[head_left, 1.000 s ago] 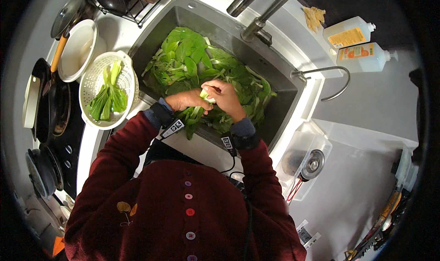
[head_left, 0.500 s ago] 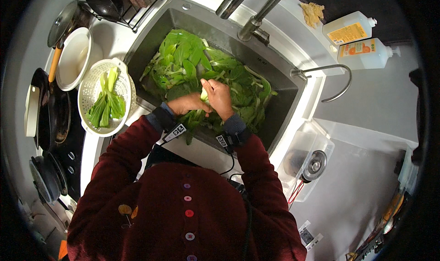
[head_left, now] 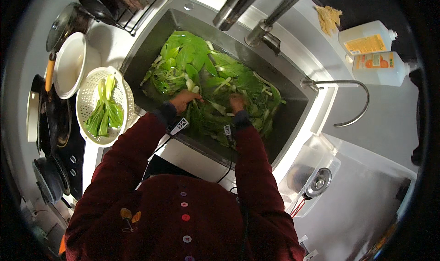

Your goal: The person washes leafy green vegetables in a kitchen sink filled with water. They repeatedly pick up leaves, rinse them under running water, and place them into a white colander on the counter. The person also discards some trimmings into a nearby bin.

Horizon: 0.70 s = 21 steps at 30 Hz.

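Observation:
The dark grey sink (head_left: 153, 29) holds water and a mass of leafy bok choy (head_left: 185, 47) with pale stalks. My left hand (head_left: 184, 100) is closed round a bok choy bunch (head_left: 191, 85) near the sink's front side, its pale base pointing away from me. To its right, my right hand (head_left: 237, 102) reaches down among the wet leaves; its fingers are hidden in the water and greens. One bok choy bunch (head_left: 107, 107) lies in the white colander (head_left: 85, 123) left of the sink, stalks toward the back.
Beyond the sink rise a grey faucet (head_left: 259, 34) and a thin curved spout (head_left: 366, 100). Two clear bottles (head_left: 364, 38) stand at the far right beside a crumpled yellow cloth (head_left: 328, 20). A white bowl (head_left: 68, 84) and pans (head_left: 57, 119) crowd the left. A clear bin (head_left: 332, 164) sits at right.
My hands were together on a pale stalk above the greens. Now they are apart: the left has stayed near the front with a bunch, the right has moved rightward and down into the leaves.

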Motion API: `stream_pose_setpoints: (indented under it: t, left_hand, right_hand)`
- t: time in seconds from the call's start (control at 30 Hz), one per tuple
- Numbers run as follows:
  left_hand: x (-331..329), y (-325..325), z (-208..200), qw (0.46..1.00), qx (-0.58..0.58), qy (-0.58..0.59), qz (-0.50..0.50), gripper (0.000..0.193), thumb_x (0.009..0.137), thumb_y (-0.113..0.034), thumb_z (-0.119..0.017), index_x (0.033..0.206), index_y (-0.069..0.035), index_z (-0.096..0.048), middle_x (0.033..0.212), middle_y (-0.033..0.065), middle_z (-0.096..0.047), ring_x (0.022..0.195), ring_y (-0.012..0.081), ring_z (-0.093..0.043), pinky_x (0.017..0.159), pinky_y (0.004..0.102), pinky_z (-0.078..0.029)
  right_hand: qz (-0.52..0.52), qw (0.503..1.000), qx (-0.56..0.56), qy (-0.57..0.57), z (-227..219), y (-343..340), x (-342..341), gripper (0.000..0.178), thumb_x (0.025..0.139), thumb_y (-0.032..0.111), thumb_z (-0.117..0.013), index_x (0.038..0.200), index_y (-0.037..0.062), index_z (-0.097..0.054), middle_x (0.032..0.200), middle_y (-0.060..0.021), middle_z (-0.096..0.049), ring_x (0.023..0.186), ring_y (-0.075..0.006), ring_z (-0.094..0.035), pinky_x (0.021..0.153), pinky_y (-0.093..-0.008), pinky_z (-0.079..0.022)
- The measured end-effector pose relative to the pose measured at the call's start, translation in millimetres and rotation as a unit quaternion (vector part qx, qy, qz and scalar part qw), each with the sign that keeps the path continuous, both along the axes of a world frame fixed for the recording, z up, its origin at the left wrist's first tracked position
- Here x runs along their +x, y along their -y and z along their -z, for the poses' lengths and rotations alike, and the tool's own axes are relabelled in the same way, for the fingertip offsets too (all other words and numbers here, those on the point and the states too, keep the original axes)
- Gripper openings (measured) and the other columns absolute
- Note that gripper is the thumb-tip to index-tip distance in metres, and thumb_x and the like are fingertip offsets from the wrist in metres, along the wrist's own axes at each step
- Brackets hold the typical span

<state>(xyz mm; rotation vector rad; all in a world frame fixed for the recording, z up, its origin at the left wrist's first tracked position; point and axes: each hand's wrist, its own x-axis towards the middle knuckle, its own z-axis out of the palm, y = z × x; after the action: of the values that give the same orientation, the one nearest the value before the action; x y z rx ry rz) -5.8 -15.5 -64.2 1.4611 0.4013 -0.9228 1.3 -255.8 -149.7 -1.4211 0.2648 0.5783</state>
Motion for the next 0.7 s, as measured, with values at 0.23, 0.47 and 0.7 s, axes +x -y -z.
stream_pose_setpoints:
  t: [0.23,0.47,0.7]
  left_hand:
    - [0,24,8,0.971,0.002,0.212,0.109,0.04,0.074,-0.012,-0.063,0.113,-0.008,-0.053,0.106,0.0108,-0.056,0.093,0.024,-0.052,0.084,0.0396,-0.04]
    - [1,29,6,0.989,-0.084,0.05,-0.113,0.032,0.079,-0.022,-0.061,0.103,-0.002,-0.053,0.093,0.0057,-0.058,0.089,0.0206,-0.051,0.084,0.0341,-0.035]
    - [-14,25,21,0.982,0.075,-0.084,-0.149,0.024,0.079,-0.018,-0.062,0.094,-0.001,-0.054,0.089,0.0079,-0.056,0.082,0.0184,-0.05,0.074,0.035,-0.039]
  right_hand:
    - [-0.139,0.956,-0.154,0.209,-65,-50,2,0.019,0.088,0.019,-0.05,0.103,0.009,-0.056,0.098,-0.0118,-0.056,0.087,-0.0268,-0.056,0.071,-0.041,-0.049]
    - [-0.032,0.911,-0.363,0.195,14,26,7,0.02,0.09,0.021,-0.048,0.105,0.0091,-0.055,0.093,-0.0085,-0.056,0.08,-0.0259,-0.054,0.065,-0.0384,-0.046]
    - [-0.148,0.988,-0.033,-0.013,-22,-24,-1,0.029,0.089,0.021,-0.049,0.115,0.0082,-0.05,0.106,-0.0111,-0.055,0.095,-0.0239,-0.054,0.077,-0.0403,-0.047]
